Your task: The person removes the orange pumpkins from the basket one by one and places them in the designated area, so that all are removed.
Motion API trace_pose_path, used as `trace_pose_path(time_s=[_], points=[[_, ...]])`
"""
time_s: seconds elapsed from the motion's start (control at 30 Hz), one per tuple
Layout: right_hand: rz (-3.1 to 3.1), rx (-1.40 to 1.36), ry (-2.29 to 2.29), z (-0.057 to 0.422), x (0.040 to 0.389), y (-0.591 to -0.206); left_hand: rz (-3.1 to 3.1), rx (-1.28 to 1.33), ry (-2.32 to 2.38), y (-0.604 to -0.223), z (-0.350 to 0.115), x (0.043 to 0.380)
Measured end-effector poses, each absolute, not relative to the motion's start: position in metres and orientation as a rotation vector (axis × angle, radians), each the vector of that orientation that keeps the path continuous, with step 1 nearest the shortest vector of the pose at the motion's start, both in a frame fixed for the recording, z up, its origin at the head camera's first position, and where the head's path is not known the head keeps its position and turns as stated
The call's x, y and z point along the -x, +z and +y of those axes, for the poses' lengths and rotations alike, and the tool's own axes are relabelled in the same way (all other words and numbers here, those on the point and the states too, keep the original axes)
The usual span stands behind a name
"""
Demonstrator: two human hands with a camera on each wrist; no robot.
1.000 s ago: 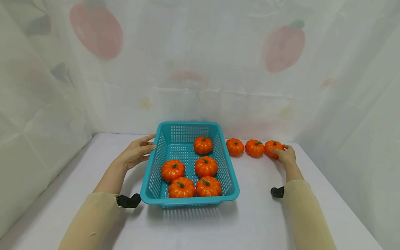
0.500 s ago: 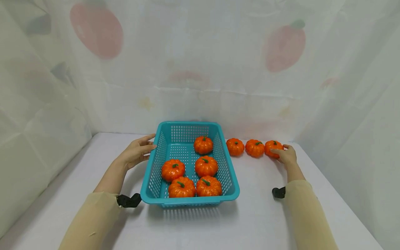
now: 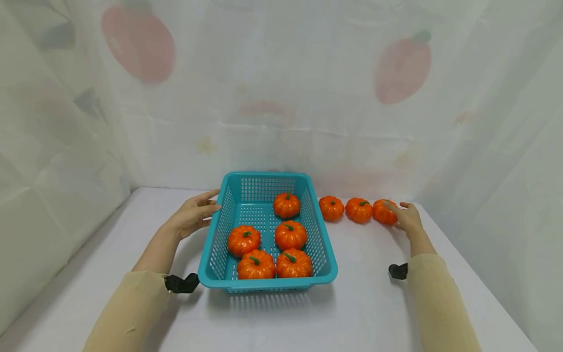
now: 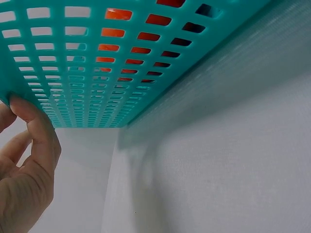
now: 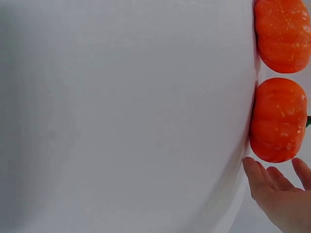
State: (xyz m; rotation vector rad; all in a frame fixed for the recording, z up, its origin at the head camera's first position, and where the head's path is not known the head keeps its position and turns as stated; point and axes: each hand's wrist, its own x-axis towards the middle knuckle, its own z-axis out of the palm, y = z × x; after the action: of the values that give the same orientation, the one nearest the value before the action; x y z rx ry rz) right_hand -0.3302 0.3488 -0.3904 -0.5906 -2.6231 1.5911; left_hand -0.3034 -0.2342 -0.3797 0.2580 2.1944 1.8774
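Note:
My left hand (image 3: 192, 215) holds the left rim of a teal plastic basket (image 3: 323, 244), thumb over the edge and other fingers along the outside; the left wrist view shows its bent thumb against the basket wall (image 4: 87, 92). Several small orange pumpkins with green stems sit inside, one of them alone near the back (image 3: 286, 205). My right hand (image 3: 409, 217) is beside the rightmost pumpkin (image 3: 383, 213) of a row on the table. In the right wrist view its spread fingers (image 5: 257, 179) stand just short of that pumpkin (image 5: 278, 121), holding nothing.
Two more pumpkins, a middle one (image 3: 358, 210) and one close to the basket (image 3: 331, 209), complete the row at the back. A white-covered table (image 3: 360, 303) carries everything. A pale curtain (image 3: 281, 146) hangs behind it and along both sides.
My right hand has drawn slightly right and back from the rightmost pumpkin, its fingers spreading. The left hand, basket and pumpkins have kept their places.

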Motion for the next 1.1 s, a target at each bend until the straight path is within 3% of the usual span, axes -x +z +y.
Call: trace_pose_path(time_s=[0.67,1.1], points=[[-2.267,0.602,1.546,0.335,0.343,-0.35,2.2,-0.263,1.866,-0.379,-0.235,0.304],[-2.308,0.103,1.798,0.273,0.342,-0.292,2.188,-0.265,1.872,-0.38,-0.236,0.305]])
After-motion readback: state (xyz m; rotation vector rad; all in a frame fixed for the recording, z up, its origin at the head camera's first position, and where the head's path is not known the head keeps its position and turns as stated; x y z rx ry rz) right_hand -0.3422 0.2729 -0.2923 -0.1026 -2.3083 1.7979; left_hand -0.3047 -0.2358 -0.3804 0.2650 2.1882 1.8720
